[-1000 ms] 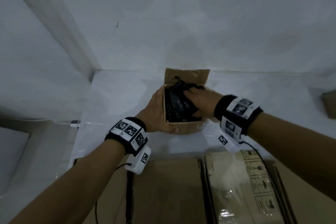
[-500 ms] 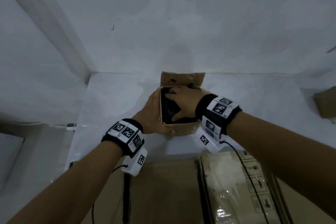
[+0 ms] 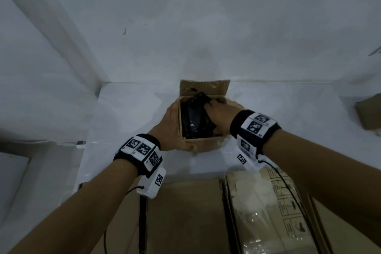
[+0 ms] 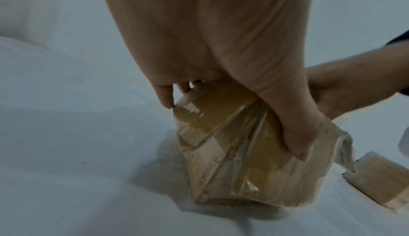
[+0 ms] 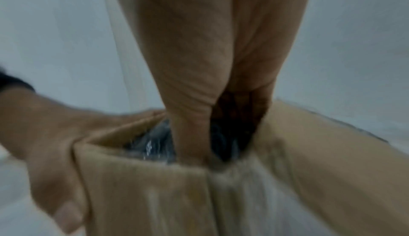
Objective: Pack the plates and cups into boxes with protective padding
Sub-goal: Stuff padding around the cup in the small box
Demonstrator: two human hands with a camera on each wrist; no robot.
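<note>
Head view shows a small cardboard box [image 3: 203, 142] standing open on the white worktop [image 3: 127, 113], its far flap upright against the wall. The left hand [image 3: 172, 130] grips the box's near-left corner from outside, thumb along the front wall and fingers wrapped round the left side; the left wrist view confirms this, with the thumb pressed on the taped cardboard. The right hand [image 3: 218, 112] reaches down into the opening, its fingers pushing on a dark, glossy bundle of padding [image 3: 194, 121] that fills most of the interior. In the blurred right wrist view the fingers [image 5: 192, 145] go in beside crinkled plastic wrap, but whether they pinch the wrap or merely press it I cannot tell. No plate or cup shows bare; whatever crockery is here is either inside the wrap or out of sight. The step in hand looks like seating a wrapped piece and tucking its padding down so that it sits below the rim. Next, I judge, the right hand should come out without dragging the wrap up, and the flaps would then need folding over, the left hand steadying the box against sliding on the smooth surface. A larger carton [image 3: 268, 212] with handling symbols lies nearer the person, and another brown box [image 3: 369, 111] sits at the far right edge.
</note>
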